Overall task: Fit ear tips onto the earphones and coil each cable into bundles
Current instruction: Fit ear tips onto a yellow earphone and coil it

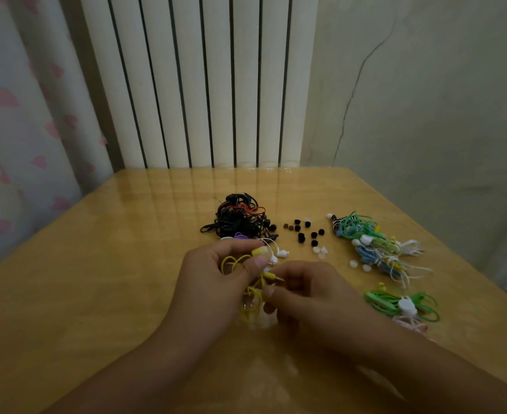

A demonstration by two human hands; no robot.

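Left hand (213, 276) is pinching yellow earphone cable (247, 297) above worktop (97, 279); right hand (312, 294), fingers curled, is gripping its plug (268, 276).

Glossy wood table (97, 264); matt dark ear tips (301, 233).

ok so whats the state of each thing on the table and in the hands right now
left hand: closed on the yellow earphone cable
right hand: pinching the same cable near its plug
black earphone pile: tangled, untouched
black ear tips: loose, scattered
white ear tips: loose on the table
mixed-colour bundles: coiled, heaped together
green bundle: coiled, set apart
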